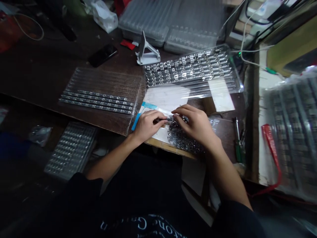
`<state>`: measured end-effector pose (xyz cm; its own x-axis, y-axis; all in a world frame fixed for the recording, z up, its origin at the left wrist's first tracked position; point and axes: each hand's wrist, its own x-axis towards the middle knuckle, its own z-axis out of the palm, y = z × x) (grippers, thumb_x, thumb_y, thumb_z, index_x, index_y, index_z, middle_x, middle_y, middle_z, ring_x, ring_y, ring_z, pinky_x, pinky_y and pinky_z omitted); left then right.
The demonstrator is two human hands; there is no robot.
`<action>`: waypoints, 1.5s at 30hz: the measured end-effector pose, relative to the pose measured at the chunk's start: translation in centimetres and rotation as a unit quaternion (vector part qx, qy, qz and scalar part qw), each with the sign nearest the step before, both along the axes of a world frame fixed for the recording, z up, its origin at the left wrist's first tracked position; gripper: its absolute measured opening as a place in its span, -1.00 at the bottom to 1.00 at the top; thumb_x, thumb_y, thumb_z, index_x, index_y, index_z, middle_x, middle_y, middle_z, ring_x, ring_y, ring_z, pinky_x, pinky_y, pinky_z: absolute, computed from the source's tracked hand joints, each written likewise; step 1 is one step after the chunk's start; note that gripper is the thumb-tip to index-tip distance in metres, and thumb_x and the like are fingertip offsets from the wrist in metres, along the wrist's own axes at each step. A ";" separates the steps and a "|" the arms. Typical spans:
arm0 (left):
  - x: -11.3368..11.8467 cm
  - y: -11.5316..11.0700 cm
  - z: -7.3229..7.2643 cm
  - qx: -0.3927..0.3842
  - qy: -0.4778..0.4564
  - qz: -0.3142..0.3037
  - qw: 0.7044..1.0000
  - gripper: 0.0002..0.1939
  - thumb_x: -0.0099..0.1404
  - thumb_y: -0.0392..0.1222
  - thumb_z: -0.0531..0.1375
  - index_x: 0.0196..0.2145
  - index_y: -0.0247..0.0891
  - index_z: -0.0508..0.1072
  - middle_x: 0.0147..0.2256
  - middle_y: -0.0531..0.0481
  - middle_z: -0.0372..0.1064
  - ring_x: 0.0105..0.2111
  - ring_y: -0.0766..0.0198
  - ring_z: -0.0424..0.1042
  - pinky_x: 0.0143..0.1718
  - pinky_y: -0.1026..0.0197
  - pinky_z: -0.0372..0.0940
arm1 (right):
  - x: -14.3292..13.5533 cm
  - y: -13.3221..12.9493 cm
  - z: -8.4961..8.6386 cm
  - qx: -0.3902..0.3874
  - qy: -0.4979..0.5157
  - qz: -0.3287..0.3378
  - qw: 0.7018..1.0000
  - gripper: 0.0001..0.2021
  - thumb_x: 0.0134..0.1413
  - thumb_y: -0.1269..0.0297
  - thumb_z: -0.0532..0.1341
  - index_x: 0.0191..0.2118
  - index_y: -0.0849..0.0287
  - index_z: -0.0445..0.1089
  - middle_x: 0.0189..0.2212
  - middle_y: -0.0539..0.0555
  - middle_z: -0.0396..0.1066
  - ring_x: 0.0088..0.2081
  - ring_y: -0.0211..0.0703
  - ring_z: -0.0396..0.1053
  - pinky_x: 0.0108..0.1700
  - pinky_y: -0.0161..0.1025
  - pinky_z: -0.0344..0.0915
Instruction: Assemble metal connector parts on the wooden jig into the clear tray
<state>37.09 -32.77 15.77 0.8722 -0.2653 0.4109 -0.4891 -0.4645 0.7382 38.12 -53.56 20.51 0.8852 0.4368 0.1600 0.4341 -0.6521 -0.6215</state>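
My left hand (150, 124) pinches a small dark metal part (168, 119) between thumb and fingertips, over a white board (160, 135) at the table's front edge. Close on its right, my right hand (194, 123) has its fingers bent together near the part's free end; whatever lies between those fingertips is too small to make out. Beneath and beside the right hand spreads a pile of small shiny metal pieces (184, 142). Behind the hands, a clear tray (237, 81) holds rows of metal parts. To the left, another clear tray (99, 79) has several filled rows at its front.
A grey plastic stand (148, 57), a black phone (103, 55) and stacked clear trays (146, 19) are farther back. On the right are a green-handled screwdriver (238, 150), a small box (220, 96) and a red strap (272, 155). More filled trays (71, 148) stand low on the left.
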 end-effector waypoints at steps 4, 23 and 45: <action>-0.1 -0.7 0.0 0.019 -0.003 -0.004 1.000 -0.93 0.29 -0.25 0.34 -0.33 -0.21 0.51 -0.31 0.02 0.58 -0.27 0.23 0.55 -0.16 0.15 0.38 | -0.1 0.0 -0.1 -0.005 0.008 0.006 1.000 -0.72 0.33 0.24 0.10 -0.09 0.13 0.55 -0.12 0.14 0.55 -0.13 -0.06 0.51 -0.07 -0.12 0.40; -0.1 -1.2 -0.2 0.038 0.006 0.018 0.999 -0.92 0.31 -0.29 0.30 -0.35 -0.23 0.47 -0.34 -0.01 0.55 -0.28 0.21 0.52 -0.19 0.14 0.38 | -0.3 0.2 0.2 -0.027 0.020 0.017 0.999 -0.72 0.35 0.27 0.10 -0.08 0.21 0.54 -0.11 0.16 0.54 -0.14 -0.05 0.52 -0.09 -0.15 0.40; -0.4 -1.1 -0.4 0.023 0.008 0.039 0.999 -0.89 0.30 -0.28 0.31 -0.36 -0.21 0.45 -0.36 0.01 0.53 -0.30 0.24 0.51 -0.20 0.15 0.40 | -0.2 0.1 0.2 -0.027 0.044 0.005 0.999 -0.71 0.35 0.24 0.09 -0.06 0.14 0.55 -0.09 0.14 0.54 -0.10 -0.05 0.51 -0.04 -0.13 0.39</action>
<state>36.69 -33.89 15.33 0.8969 -0.2150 0.3865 -0.4393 -0.5343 0.7222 37.90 -53.46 20.70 0.8907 0.4508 0.0579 0.3857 -0.6822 -0.6211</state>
